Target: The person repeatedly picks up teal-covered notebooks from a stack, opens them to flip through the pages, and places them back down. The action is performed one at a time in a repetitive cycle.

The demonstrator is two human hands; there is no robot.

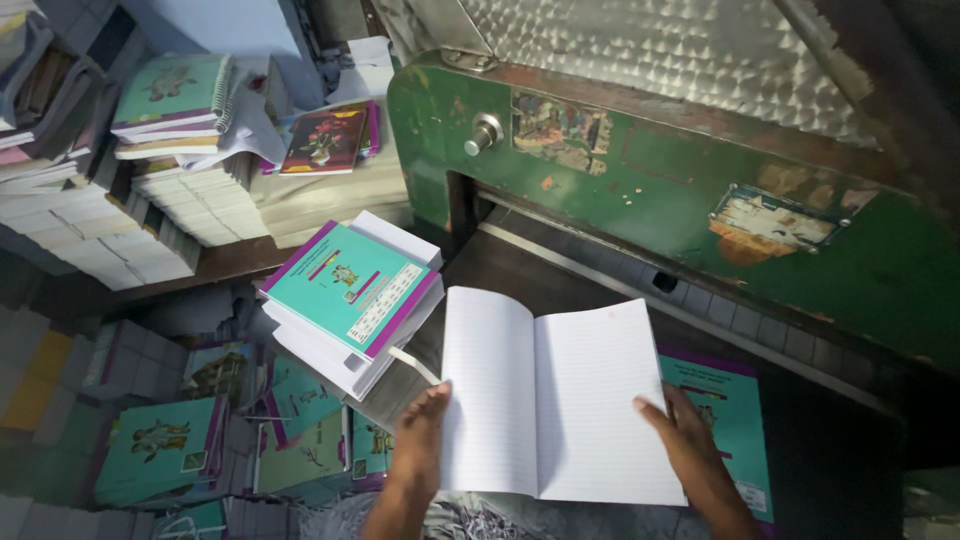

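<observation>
On the open notebook (560,395), left hand (420,435) and right hand (685,435) press flat.

Two worn labels on green machine front — torn multicolour sticker (558,130) near the knob, pale rectangular plate (772,220) further right.

1. Dark machine bed (560,275) under the green cutter body: an open ruled notebook (560,400) lies flat on it w/ both pages up.
2. Teal-covered notebook (725,420) also on the bed, just right of the open one, partly tucked under it.
3. Stack of teal/purple notebooks (350,295) sits at the bed's left edge, overhanging.
4. Wooden shelf (225,262) at left carries stacks of white pages (150,225).
5. Floor below left: more teal notebooks (160,445), in piles.
</observation>
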